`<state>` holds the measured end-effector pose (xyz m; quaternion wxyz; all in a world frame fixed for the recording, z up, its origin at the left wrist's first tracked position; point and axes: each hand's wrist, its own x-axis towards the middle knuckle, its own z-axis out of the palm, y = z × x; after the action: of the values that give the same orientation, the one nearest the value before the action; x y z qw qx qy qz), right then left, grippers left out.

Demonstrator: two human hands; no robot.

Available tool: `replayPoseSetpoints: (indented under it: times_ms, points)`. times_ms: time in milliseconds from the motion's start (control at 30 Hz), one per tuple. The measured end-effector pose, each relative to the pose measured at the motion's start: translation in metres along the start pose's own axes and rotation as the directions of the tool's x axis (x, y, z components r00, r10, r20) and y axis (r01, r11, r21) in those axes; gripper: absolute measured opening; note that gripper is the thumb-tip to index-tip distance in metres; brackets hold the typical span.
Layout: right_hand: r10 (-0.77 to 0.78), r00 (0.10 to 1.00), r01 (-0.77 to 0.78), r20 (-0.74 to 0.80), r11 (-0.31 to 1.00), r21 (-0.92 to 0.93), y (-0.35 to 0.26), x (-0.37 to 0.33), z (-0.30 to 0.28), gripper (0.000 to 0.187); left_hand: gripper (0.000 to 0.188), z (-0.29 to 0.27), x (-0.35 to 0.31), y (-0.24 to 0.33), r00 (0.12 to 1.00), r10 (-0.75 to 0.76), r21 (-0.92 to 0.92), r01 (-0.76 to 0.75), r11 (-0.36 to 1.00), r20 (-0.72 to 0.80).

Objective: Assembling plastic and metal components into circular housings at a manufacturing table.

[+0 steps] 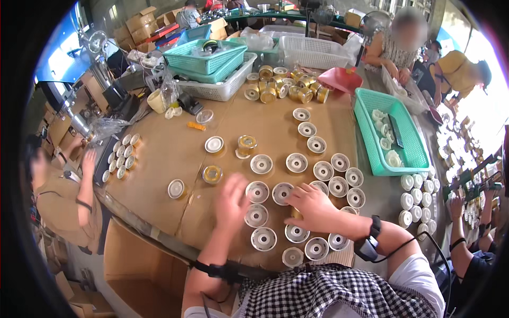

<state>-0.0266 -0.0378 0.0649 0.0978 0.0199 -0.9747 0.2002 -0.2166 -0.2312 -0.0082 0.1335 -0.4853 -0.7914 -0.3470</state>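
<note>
1. White round pieces (257, 192) with a central hole, some showing gold sides, stand on the brown-covered tabletop (151, 169), grouped in front of the person and around both hands.
2. The left hand (231, 202) is blurred, its fingertips at the left edge of 1 white piece; I cannot tell whether it grasps that piece.
3. The right hand (313, 208) reaches over the group, palm down, with fingers bent beside another white piece (282, 194). A bit of gold shows beneath it; whether the fingers grip anything is hidden.
4. Left of the group stand 2 white-topped pieces, a gold-centred piece (212, 174) and a gold jar-like piece (247, 143). Farther left is a tight cluster of small round pieces (121, 161).
5. Toward the far side lie a heap of gold pieces (305, 94), a red scoop (341, 80) and stacked baskets (207, 62).
6. On the right, a turquoise basket (365, 127) holds white plastic parts (393, 158) and a dark, long brush-like item (396, 131). Nearer are rows of white caps (416, 198).
7. A co-worker (69, 209) is at the left; another person (400, 47) is across the tabletop.
</note>
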Motion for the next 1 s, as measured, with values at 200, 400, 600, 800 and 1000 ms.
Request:
replayPoseSetpoints:
  times_ms: [200, 400, 600, 800, 1000]
  points:
    - [0.012, 0.991, -0.014, 0.136, 1.0, 0.02, 0.017, -0.022, 0.015, 0.037, 0.066, -0.022, 0.036, -0.064, 0.937, -0.349, 0.425, 0.32, 0.847, -0.009]
    - [-0.103, 0.989, 0.115, 0.106, 0.986, -0.117, 0.042, -0.016, 0.036, 0.028, 0.072, -0.004, 0.036, -0.057, 0.914, -0.399, 0.032, 0.398, 0.917, 0.076]
    - [-0.024, 0.996, 0.03, -0.091, 0.998, 0.058, 0.022, 0.077, 0.024, 0.031, 0.066, 0.009, -0.013, -0.057, 0.875, -0.484, -0.697, 0.361, 0.62, 0.023]
    - [0.058, 0.979, -0.075, -0.195, 0.994, -0.079, 0.074, 0.206, 0.074, 0.069, 0.028, -0.004, -0.012, -0.011, 0.951, -0.305, -0.286, 0.277, 0.917, -0.059]
    - [0.331, 0.943, -0.316, -0.043, 0.925, 0.21, 0.086, 0.228, 0.068, 0.072, 0.044, -0.026, 0.016, -0.065, 0.963, -0.245, -0.097, 0.234, 0.967, -0.113]
